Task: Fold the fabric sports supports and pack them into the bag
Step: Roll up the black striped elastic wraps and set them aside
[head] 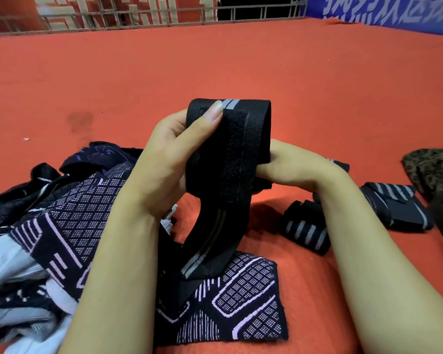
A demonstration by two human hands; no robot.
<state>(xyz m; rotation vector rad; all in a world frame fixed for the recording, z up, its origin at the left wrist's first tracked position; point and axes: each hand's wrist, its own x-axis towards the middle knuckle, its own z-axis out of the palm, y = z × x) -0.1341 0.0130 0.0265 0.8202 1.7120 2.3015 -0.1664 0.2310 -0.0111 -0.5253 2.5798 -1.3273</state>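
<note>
left hand (pixel 164 159) raised, thumb pinching the looped top of the black strap (pixel 223 159). right hand (pixel 289 166) just right of the strap, fingers curled into its loop, gripping. strap tail hangs onto a patterned support (pixel 246 297) on the red mat (pixel 241 72); rolled straps (pixel 304 231) right of it.

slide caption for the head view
Both hands, left hand and right hand, roll a black strap above a red mat.
</note>
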